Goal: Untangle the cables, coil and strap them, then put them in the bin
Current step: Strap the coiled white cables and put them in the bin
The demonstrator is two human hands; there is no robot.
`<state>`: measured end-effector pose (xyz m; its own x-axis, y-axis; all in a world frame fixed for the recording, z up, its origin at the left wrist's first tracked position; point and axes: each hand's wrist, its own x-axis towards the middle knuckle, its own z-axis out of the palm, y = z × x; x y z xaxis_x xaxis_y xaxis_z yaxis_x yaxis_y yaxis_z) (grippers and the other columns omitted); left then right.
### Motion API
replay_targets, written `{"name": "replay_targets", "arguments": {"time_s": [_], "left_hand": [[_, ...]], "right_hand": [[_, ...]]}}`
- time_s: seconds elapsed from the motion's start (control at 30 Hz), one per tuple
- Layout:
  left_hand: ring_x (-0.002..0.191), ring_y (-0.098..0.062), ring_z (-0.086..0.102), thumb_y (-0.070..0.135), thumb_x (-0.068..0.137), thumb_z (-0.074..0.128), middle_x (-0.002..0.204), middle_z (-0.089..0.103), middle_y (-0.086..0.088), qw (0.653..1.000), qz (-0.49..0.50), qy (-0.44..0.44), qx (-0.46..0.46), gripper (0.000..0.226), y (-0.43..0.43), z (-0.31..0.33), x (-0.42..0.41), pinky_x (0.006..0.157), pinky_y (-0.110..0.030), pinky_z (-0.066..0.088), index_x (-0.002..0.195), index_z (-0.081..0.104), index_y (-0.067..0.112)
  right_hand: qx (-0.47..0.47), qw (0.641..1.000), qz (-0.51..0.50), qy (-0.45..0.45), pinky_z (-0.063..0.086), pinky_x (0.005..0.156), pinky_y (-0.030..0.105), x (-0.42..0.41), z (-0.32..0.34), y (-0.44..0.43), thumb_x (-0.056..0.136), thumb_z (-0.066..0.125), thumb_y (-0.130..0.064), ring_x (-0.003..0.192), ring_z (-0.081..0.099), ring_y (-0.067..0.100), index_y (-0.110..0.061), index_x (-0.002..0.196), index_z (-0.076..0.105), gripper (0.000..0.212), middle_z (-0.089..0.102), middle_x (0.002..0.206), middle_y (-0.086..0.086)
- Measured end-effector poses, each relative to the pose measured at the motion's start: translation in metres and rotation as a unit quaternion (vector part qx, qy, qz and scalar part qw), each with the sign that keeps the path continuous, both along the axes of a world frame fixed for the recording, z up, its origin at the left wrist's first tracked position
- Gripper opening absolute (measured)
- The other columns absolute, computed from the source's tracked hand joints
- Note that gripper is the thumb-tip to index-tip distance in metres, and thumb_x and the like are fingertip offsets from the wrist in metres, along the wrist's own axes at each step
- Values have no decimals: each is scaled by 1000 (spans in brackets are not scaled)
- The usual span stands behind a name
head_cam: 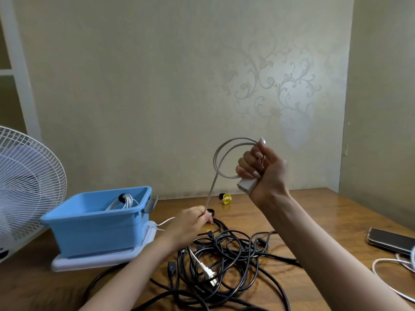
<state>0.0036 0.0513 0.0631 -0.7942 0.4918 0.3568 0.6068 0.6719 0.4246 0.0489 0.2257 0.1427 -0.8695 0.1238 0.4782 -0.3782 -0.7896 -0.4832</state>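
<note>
Right of the blue plastic bin [94, 230], right hand [262, 169] grips a looped pale grey cable [215, 161]; left hand [190, 223] pinches its trailing length.

Blue bin [96, 230], black cables [226, 263]

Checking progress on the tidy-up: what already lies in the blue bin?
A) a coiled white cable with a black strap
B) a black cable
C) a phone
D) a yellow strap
A: a coiled white cable bound by a black strap shows inside the blue bin.
</note>
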Motion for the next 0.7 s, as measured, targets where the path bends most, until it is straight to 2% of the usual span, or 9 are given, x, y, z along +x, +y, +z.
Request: {"name": "replay_targets", "arguments": {"time_s": [0.07, 0.13, 0.2, 0.23, 0.3, 0.43, 0.57, 0.63, 0.7], "left_hand": [[84, -22, 66, 24, 103, 36, 81, 68, -1, 998, 67, 21, 2, 36, 0, -6, -6, 79, -34, 50, 83, 64, 13], [76, -26, 70, 25, 104, 32, 75, 72, -9, 976, 52, -100, 189, 40, 8, 3, 3, 72, -36, 58, 83, 60, 7], [79, -29, 72, 25, 105, 28, 83, 73, -17, 889, -23, -278, 363, 41, 19, 20, 21, 67, -30, 60, 97, 59, -2], [80, -29, 72, 23, 105, 29, 87, 73, -18, 854, -61, -325, 401, 40, 25, 27, 31, 67, -30, 60, 104, 58, -5], [79, -28, 71, 18, 103, 34, 87, 72, -16, 820, -108, -359, 432, 34, 37, 35, 49, 72, -33, 60, 106, 59, -6], [89, -29, 63, 14, 98, 42, 95, 63, -20, 763, -124, -420, 476, 26, 46, 35, 64, 84, -38, 56, 99, 61, -4], [93, -28, 56, 19, 95, 39, 98, 58, -20, 691, -171, -513, 480, 26, 48, 26, 68, 96, -40, 48, 99, 56, 0], [89, -26, 59, 21, 87, 44, 91, 61, -18, 654, -196, -517, 517, 28, 51, 23, 68, 94, -39, 47, 96, 59, -1], [93, -24, 59, 22, 84, 48, 95, 63, -17, 632, -200, -501, 557, 34, 53, 21, 65, 93, -36, 47, 105, 61, -2]], "right_hand": [[-19, 1000, 0, 19, 20, 36, 20, 1, 3, 0, 98, 40, -24, 35, 20, 7, -17, 55, 37, 43, 23, 44, -5], [-27, 999, -7, 26, 21, 37, 20, 0, 1, -4, 97, 38, -23, 35, 20, 7, -15, 58, 40, 40, 23, 44, -5], [-34, 999, -17, 25, 22, 38, 19, -3, -5, -12, 96, 38, -22, 36, 21, 7, -13, 64, 42, 34, 25, 45, -4], [-42, 999, -20, 22, 23, 38, 19, -5, -8, -16, 93, 41, -21, 37, 22, 8, -12, 65, 44, 29, 25, 46, -4], [-58, 998, -22, 13, 27, 41, 20, -9, -13, -22, 84, 46, -21, 40, 24, 9, -10, 68, 45, 19, 27, 49, -3], [-62, 997, -51, 8, 36, 51, 24, -18, -22, -22, 80, 49, -22, 44, 32, 11, -10, 73, 47, 14, 37, 52, -3], [8, 996, -87, 26, 36, 63, 28, -22, -33, -23, 84, 47, -22, 54, 39, 14, -10, 72, 48, 17, 43, 58, 0], [41, 993, -98, 44, 35, 68, 29, -20, -36, -24, 86, 46, -21, 60, 44, 15, -9, 74, 51, 18, 50, 63, 2], [81, 988, -116, 54, 36, 71, 28, -17, -35, -25, 86, 48, -22, 65, 49, 15, -8, 76, 54, 18, 56, 69, 3]]}}
